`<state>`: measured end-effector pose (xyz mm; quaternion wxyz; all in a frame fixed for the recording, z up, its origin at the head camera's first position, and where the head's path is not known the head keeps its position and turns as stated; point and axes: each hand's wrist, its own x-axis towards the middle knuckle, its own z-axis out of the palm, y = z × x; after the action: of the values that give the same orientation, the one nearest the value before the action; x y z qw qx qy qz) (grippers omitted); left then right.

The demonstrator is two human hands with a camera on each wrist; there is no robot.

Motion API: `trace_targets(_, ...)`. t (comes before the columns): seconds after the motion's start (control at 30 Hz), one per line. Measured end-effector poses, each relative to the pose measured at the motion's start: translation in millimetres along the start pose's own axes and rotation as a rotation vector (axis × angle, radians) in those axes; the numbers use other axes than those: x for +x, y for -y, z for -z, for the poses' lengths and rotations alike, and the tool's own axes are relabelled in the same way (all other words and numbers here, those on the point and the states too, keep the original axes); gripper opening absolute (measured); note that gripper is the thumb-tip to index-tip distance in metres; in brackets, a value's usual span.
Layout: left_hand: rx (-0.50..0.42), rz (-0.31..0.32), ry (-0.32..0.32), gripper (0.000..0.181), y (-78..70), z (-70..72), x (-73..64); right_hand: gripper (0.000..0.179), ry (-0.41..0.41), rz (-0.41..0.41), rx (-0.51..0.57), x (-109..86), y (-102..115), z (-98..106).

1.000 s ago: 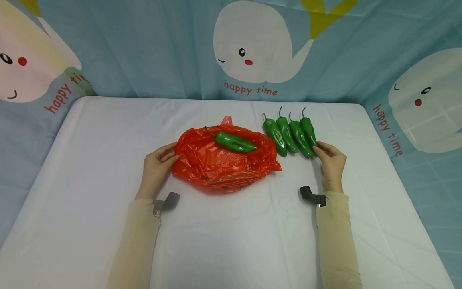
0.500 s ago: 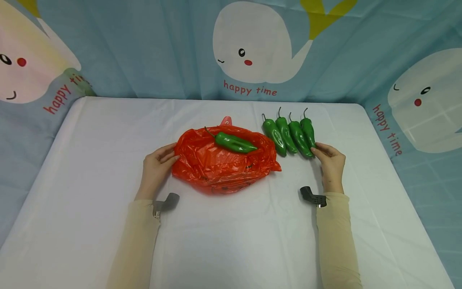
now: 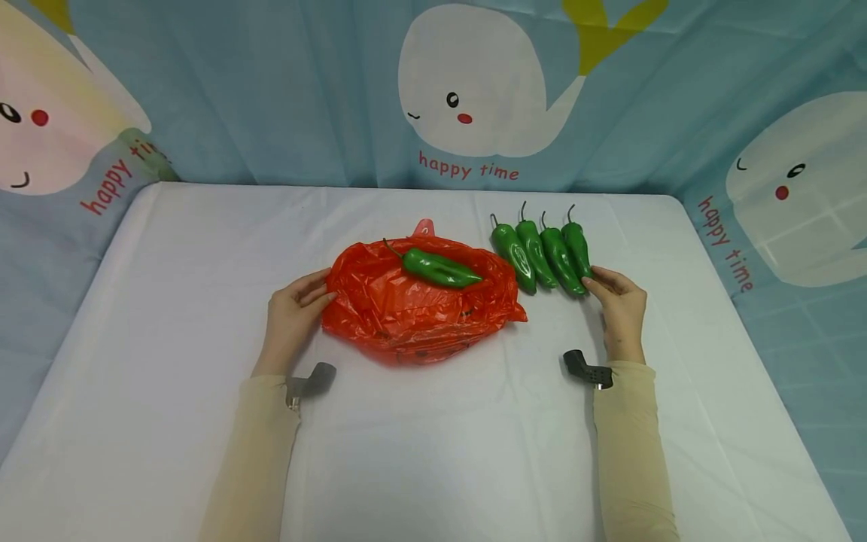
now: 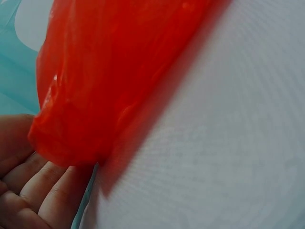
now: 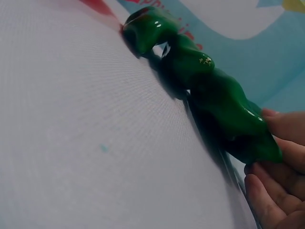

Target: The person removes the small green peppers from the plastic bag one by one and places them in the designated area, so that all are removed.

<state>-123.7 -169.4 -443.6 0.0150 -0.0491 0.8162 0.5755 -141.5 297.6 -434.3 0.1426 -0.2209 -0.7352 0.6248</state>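
Note:
A red plastic bag (image 3: pixel 406 331) lies crumpled on the white table, with one green pepper (image 3: pixel 440 269) on top of it. My left hand (image 3: pixel 287 320) holds the bag's left edge, and in the left wrist view the red plastic bag (image 4: pixel 109 71) covers part of the fingers. Several more green peppers lie side by side to the right of the bag, stems pointing away from me. My right hand (image 3: pixel 622 316) pinches the lower tip of the rightmost green pepper (image 3: pixel 576 245). The right wrist view shows fingertips on both sides of that pepper (image 5: pixel 233 112).
A white cloth (image 3: pixel 433 452) covers the table. Blue curtains with whale prints (image 3: pixel 474 83) hang behind the table and along both sides. A dark wrist camera (image 3: pixel 585 369) sits at the right cuff and another wrist camera (image 3: pixel 313 380) at the left.
The rightmost pepper's stem end has shifted very slightly beside its neighbour. Both hands stay in place, and the bag and the other peppers have not visibly moved.

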Motion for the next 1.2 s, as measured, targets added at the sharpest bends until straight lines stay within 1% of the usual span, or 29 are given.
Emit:
trace_targets(0.2, 0.000, 0.010, 0.000, 0.044, 0.8, 0.2, -0.4, 0.036, -0.019, 0.001, 0.065, -1.9, 1.4, 1.6)
trace_targets(0.5, 0.000, 0.009, 0.004, 0.044, 1.4, 0.6, -0.9, 0.034, -0.046, 0.064, 0.077, -7.5, 10.5, 3.1)
trace_targets(0.73, -0.003, 0.001, -0.001, 0.044, 0.3, 0.5, -1.2, 0.032, -0.062, 0.118, 0.206, -11.6, 24.2, 0.2)
trace_targets(0.8, -0.006, 0.001, 0.001, 0.043, 0.2, 0.5, -0.8, 0.031, -0.061, 0.132, 0.221, -13.9, 28.1, -0.9)
trace_targets(0.9, -0.008, -0.002, 0.003, 0.043, 0.0, 0.8, -0.5, 0.030, -0.044, 0.162, 0.271, -18.8, 33.6, -4.0)
trace_targets(1.03, -0.009, -0.004, 0.006, 0.043, 0.0, 1.0, -0.3, 0.029, 0.005, 0.209, 0.327, -25.6, 38.6, -10.7)
trace_targets(1.2, 0.000, -0.005, 0.002, 0.043, -0.6, 0.6, -1.0, 0.027, 0.079, 0.218, 0.323, -33.0, 43.1, -20.2)
